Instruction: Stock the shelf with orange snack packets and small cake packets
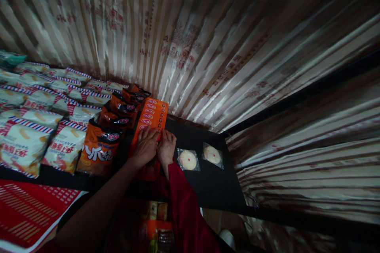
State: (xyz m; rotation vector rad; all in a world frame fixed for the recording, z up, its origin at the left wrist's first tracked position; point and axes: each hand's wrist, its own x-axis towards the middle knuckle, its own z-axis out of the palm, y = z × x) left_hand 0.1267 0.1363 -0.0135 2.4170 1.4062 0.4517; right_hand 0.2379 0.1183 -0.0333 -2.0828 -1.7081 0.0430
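Note:
A long orange pack (162, 112) with repeated logos lies on the black shelf (204, 189), its lower part darker and shadowed. My left hand (146, 146) rests on the middle of the pack, fingers bent over its surface. Close beside it, my right hand (166, 147) has its fingers curled at the pack's right edge. The two hands nearly touch. To the right lie two round, pale cakes in clear wrappers, a nearer cake (189, 159) and a farther cake (213, 154).
Orange-and-black snack bags (99, 148) stand in a row left of the pack. Beyond them are several rows of white snack bags (25, 142). A red basket (32, 209) sits below the shelf front. Pleated printed sheeting (184, 43) hangs behind, with a dark bar (276, 102) at right.

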